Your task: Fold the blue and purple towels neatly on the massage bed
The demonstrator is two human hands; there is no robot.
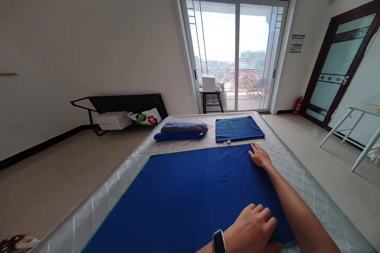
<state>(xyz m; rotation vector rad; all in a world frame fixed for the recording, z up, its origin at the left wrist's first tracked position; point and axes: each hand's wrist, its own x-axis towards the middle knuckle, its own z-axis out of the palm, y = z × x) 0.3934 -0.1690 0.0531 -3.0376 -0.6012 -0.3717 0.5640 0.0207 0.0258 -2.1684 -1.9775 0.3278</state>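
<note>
A large blue cloth with a thin green edge lies spread out flat on the silvery quilted mattress. My right hand rests on its far right corner, fingers stretched out and slightly apart. Nearer to me, my left hand, a watch on its wrist, is over the right part of the cloth. Its fingers are curled downward and their tips are hidden, so whatever they hold does not show. Beyond the far edge lies a folded blue towel. To its left is a stack of folded towels, greyish blue over blue.
A black rack with white boxes and a printed bag is by the left wall. A dark stool stands before the sliding glass door. Rightward are a fire extinguisher and a white-legged table.
</note>
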